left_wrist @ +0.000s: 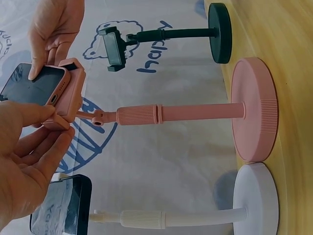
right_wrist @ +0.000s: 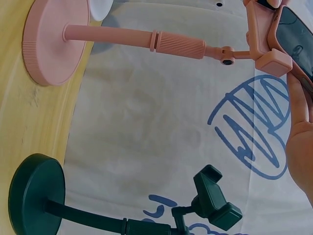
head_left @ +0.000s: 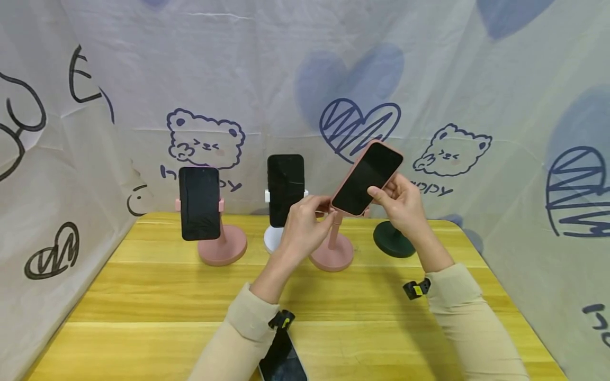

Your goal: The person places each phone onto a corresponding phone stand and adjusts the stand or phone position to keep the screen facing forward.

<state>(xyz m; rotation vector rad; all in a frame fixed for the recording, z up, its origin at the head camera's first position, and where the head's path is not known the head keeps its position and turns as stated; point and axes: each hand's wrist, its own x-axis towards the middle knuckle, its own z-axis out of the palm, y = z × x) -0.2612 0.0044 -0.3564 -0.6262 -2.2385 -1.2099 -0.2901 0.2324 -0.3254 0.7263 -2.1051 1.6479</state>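
My right hand (head_left: pixel 405 205) holds a smartphone (head_left: pixel 368 179) in a pink case, thumb on its dark screen and fingers behind it. The phone is tilted, its top leaning right, over a pink phone stand (head_left: pixel 332 256). In the left wrist view its lower end lies against the stand's pink clamp (left_wrist: pixel 73 93). My left hand (head_left: pixel 306 225) grips that clamp by one end, thumb side at the phone's lower corner and the other fingers under the clamp. The same clamp (right_wrist: pixel 274 62) shows in the right wrist view, beside the phone's edge.
To the left, another pink stand (head_left: pixel 222 248) and a white stand (head_left: pixel 272 239) each hold a black phone upright. A dark green stand (head_left: pixel 393 241) with a bare clamp (right_wrist: pixel 215 198) is at right. Another phone (head_left: pixel 283 360) lies near the front, partly under my left forearm.
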